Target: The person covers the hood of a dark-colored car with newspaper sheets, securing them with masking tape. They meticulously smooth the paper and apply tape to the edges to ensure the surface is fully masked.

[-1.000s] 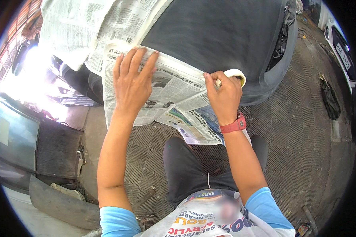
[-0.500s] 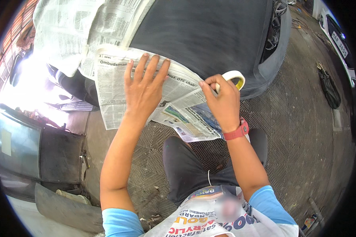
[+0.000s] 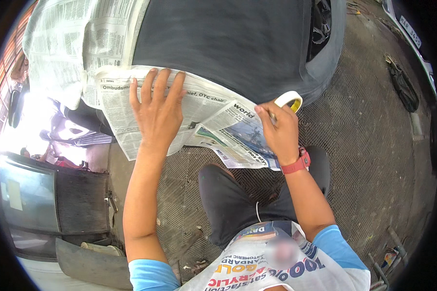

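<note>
A printed newspaper sheet (image 3: 206,109) lies along the near edge of a matte dark grey car panel (image 3: 218,43), its lower part hanging loose over my legs. My left hand (image 3: 158,114) rests flat near the sheet's upper edge, fingers spread. At the sheet's right end, my right hand (image 3: 280,128) is closed around a roll of masking tape (image 3: 287,95), cream outside with a yellow core. Its thumb and forefinger are at the paper's upper right corner. Whether a strip of tape runs along the paper edge is hard to tell.
More newspaper (image 3: 107,36) covers the car's left part. A removed car door (image 3: 80,201) and a curved grey panel (image 3: 94,264) stand at lower left. Another vehicle (image 3: 415,36) is at far right, near a black bag-like item (image 3: 404,89). Ridged matting (image 3: 354,160) covers the floor.
My right hand has moved right along the newspaper's upper edge with the tape roll, and more of the sheet shows. My left hand keeps its place on the paper while the view shifts.
</note>
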`<state>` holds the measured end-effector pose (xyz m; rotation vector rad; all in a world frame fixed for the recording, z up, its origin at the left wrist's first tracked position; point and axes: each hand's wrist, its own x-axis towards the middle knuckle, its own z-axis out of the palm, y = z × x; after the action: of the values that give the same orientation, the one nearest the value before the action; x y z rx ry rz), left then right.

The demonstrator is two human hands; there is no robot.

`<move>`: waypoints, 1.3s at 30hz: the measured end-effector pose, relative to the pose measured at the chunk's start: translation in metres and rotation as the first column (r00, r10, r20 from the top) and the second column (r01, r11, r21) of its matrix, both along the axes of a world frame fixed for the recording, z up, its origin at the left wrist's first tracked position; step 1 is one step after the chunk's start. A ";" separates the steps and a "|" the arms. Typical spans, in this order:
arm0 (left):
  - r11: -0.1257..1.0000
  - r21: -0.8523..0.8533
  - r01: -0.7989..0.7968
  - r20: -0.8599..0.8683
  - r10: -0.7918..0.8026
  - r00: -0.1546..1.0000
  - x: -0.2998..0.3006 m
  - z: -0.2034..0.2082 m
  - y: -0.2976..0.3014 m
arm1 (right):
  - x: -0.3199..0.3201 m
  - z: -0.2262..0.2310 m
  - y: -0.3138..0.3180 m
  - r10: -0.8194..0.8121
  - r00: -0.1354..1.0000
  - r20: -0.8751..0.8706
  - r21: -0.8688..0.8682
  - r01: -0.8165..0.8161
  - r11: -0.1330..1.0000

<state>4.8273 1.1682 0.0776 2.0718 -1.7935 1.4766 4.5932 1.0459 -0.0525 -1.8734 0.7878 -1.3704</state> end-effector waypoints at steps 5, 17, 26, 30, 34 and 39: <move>1.000 0.005 -0.019 0.011 0.018 1.000 -0.007 0.001 -0.001 | 0.019 -0.002 -0.014 -0.123 0.983 -0.136 -0.002 0.124 0.992; 1.000 0.000 -0.009 0.014 0.009 1.000 -0.011 -0.001 -0.002 | 0.028 -0.008 -0.017 -0.189 0.965 -0.184 -0.056 0.181 0.982; 0.999 0.037 0.010 0.003 -0.010 1.000 -0.018 -0.012 -0.008 | 0.027 -0.012 -0.017 -0.130 0.981 -0.147 -0.078 0.119 0.990; 0.999 0.049 0.000 -0.009 0.001 1.000 -0.019 -0.012 -0.007 | 0.024 -0.014 -0.017 -0.117 0.985 -0.128 -0.103 0.104 0.989; 0.998 0.055 -0.008 -0.015 0.009 1.000 -0.020 -0.012 -0.007 | 0.026 -0.011 -0.016 -0.116 0.980 -0.164 -0.016 0.115 0.993; 0.999 0.053 -0.010 -0.016 0.011 1.000 -0.021 -0.012 -0.006 | 0.029 -0.008 -0.017 -0.128 0.971 -0.202 0.014 0.133 0.991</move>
<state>4.8061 1.1620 0.0657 2.1147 -1.8385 1.4249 4.6219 1.0291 -0.0607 -1.9900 1.0422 -1.2539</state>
